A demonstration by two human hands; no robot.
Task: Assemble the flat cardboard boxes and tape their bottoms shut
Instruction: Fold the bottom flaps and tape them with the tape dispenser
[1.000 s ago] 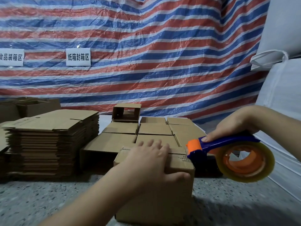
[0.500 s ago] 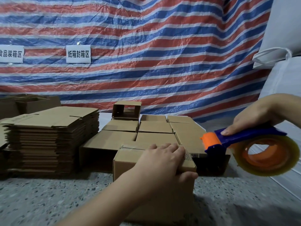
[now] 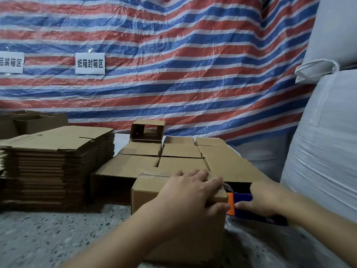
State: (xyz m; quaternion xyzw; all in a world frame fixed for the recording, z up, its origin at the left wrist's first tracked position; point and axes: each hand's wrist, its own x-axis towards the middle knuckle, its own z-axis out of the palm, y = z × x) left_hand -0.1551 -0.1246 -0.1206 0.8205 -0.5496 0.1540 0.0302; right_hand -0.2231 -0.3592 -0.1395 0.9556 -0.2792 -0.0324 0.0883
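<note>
A small assembled cardboard box (image 3: 148, 192) stands in front of me on the speckled floor (image 3: 48, 235). My left hand (image 3: 190, 192) lies flat over its top, fingers spread and thumb hooked over the right edge. A strip of clear tape runs across the box top. My right hand (image 3: 270, 200) grips the blue and orange tape dispenser (image 3: 238, 202), pressed low against the box's right side. A short piece of tape stretches from the box corner to the dispenser. The tape roll is hidden behind my right hand.
A tall stack of flat cardboard blanks (image 3: 58, 167) stands at the left. Several assembled boxes (image 3: 179, 151) sit in rows behind, one open box (image 3: 147, 130) on top. Big white sacks (image 3: 324, 151) crowd the right. A striped tarp (image 3: 173, 55) hangs behind.
My right hand has swung the tape dispenser down from above the box's right edge to low beside its right side. My left hand has stayed pressed on the box top.
</note>
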